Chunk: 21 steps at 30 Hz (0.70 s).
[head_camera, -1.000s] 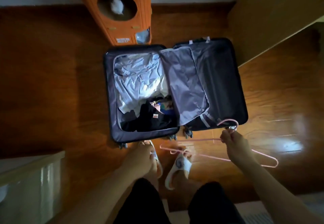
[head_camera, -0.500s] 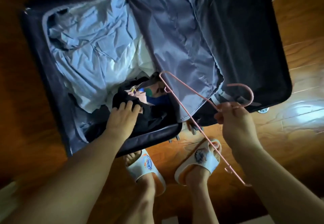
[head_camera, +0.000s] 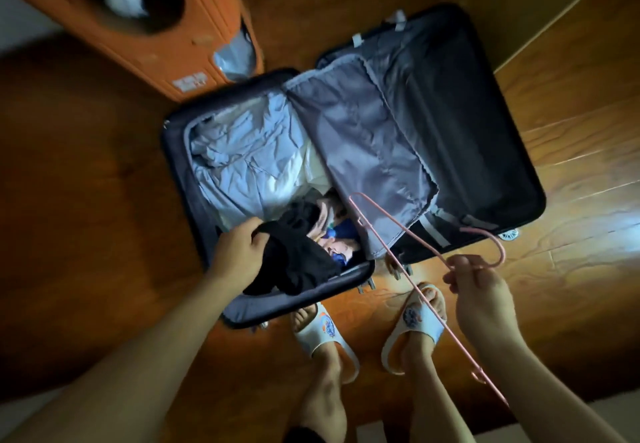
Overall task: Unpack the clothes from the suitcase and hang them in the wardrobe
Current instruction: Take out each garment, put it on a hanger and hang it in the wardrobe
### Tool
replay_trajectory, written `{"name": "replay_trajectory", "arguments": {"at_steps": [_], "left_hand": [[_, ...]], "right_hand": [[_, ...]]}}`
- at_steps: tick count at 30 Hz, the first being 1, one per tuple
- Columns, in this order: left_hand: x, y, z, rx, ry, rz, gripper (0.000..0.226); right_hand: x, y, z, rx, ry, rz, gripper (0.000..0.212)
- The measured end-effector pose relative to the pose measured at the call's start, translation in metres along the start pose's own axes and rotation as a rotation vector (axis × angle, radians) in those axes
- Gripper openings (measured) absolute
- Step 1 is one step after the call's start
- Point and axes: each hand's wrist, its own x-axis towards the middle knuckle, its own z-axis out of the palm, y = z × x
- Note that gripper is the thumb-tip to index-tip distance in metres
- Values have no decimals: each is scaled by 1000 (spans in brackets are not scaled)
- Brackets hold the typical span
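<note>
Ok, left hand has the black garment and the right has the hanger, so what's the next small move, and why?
Probably lift the black garment clear of the suitcase and bring it toward the pink hanger. The left hand already grips its bunched edge, but most of it droops over the near rim; the right hand holds the hanger by its neck, free of clothing.

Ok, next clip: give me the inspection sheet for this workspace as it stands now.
Surface: wooden floor, with the suitcase lying open on it.
Job's things: black garment part lifted over the near rim; pale blue clothes packed in the left half; pink hanger.
Clutter: small colourful items beside the black garment.
Hands: left hand grips the black garment; right hand holds the hanger by its neck.
Cables: nothing seen.
Surroundings: orange case standing behind; slippers on the feet.
</note>
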Motion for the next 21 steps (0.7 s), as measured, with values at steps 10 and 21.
{"name": "replay_trajectory", "arguments": {"at_steps": [10,21], "left_hand": [[-224,178,-236,187,183,255,18],[-406,358,-386,-287,533,48,48]], "right_hand": [[-102,-106,-168,113,-120,-161,23],[-168,-272,-325,39,-234,-766,18]]}}
